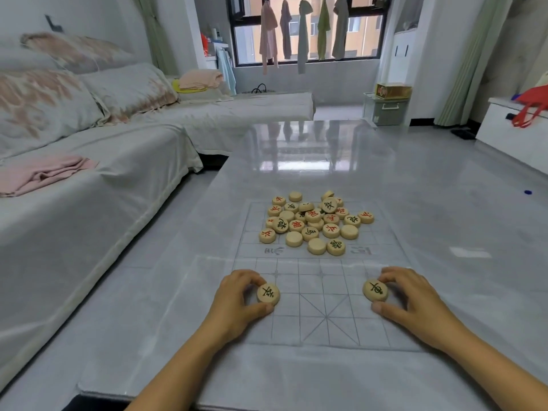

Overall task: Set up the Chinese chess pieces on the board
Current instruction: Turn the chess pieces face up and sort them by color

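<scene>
Fingers of left hand (237, 298) pinch one black-marked piece (268, 293); right hand (410, 298) pinches another (375, 289), lower frame, on board (314, 330).

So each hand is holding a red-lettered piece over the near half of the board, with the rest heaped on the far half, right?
Not quite: the head view shows dark lettering, not red, on the left-hand piece and the right-hand piece. The left hand and right hand do hold them over the near half of the board, with the heap on the far half.
</scene>
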A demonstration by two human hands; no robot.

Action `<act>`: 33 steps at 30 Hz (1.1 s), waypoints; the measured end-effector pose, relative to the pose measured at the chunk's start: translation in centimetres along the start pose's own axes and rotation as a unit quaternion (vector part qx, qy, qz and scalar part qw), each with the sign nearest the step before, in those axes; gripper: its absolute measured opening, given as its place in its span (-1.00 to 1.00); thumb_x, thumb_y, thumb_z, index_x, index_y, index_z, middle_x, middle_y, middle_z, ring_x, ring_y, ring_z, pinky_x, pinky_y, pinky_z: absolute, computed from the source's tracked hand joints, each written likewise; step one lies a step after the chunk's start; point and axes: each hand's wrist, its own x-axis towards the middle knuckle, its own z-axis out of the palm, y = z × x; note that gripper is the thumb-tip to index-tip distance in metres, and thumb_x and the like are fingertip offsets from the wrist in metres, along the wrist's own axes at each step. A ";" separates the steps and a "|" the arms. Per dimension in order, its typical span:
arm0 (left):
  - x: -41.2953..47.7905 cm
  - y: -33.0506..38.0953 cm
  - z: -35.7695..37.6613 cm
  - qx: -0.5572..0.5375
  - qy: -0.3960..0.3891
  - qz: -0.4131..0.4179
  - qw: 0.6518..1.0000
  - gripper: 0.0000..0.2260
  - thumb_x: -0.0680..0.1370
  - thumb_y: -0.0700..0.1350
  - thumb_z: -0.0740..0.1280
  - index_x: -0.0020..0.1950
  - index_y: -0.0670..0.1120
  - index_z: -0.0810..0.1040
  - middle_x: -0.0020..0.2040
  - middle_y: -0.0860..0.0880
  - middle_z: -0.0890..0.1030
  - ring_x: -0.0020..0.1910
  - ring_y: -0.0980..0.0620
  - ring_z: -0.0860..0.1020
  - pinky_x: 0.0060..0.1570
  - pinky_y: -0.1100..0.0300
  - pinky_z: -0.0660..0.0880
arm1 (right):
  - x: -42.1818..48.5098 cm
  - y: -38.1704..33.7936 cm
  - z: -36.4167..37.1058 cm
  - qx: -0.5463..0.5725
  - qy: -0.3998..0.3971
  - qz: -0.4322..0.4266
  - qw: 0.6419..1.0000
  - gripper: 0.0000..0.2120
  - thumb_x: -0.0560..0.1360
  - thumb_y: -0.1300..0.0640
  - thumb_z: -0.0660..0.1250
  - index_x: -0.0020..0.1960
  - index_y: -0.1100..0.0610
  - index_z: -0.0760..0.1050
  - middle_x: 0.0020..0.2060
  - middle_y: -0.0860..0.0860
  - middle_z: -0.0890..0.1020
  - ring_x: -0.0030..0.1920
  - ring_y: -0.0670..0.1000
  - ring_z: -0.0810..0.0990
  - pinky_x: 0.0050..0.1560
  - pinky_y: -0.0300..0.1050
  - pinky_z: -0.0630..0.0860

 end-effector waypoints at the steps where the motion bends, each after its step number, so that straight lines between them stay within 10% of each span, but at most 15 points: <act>1: 0.0 0.1 0.0 0.006 -0.007 0.001 1.000 -0.65 0.36 -0.10 0.49 -0.10 0.24 0.39 0.11 0.12 0.42 0.17 0.08 0.35 0.21 0.25 0.32 | 0.2 0.1 -0.1 -0.007 -0.013 -0.008 1.000 -0.48 0.19 -0.43 0.32 0.03 -0.22 0.33 0.13 -0.24 0.33 0.20 -0.08 0.34 0.21 -0.14 0.30; 10: 2.5 1.4 0.2 0.122 -0.047 0.018 0.991 -0.59 0.54 -0.12 0.26 0.37 0.08 0.33 0.35 0.10 0.32 0.35 0.08 0.27 0.37 0.18 0.20 | 3.1 -0.1 -0.5 -0.071 -0.038 -0.029 0.996 -0.69 0.35 -0.19 0.38 -0.01 -0.18 0.34 0.05 -0.22 0.36 0.10 -0.14 0.29 0.06 -0.24 0.23; 24: 12.4 3.6 4.0 0.163 0.050 0.039 0.985 -0.63 0.49 0.01 0.33 0.28 0.04 0.45 0.18 0.00 0.47 0.19 -0.02 0.39 0.15 0.15 0.29 | 9.6 -4.6 1.5 -0.102 0.031 -0.113 0.988 -0.58 0.51 -0.06 0.24 0.34 -0.03 0.33 0.26 -0.08 0.39 0.27 -0.03 0.30 0.25 -0.18 0.21; 33: 11.4 2.7 1.9 0.088 -0.050 0.064 0.993 -0.66 0.36 -0.01 0.48 0.08 0.03 0.49 -0.05 0.10 0.49 -0.05 0.09 0.47 -0.04 0.22 0.46 | 9.1 -5.5 4.1 -0.241 0.085 -0.174 0.951 -0.69 0.36 -0.20 0.10 -0.26 -0.11 0.56 -0.35 -0.21 0.58 -0.22 -0.13 0.51 -0.12 -0.23 0.29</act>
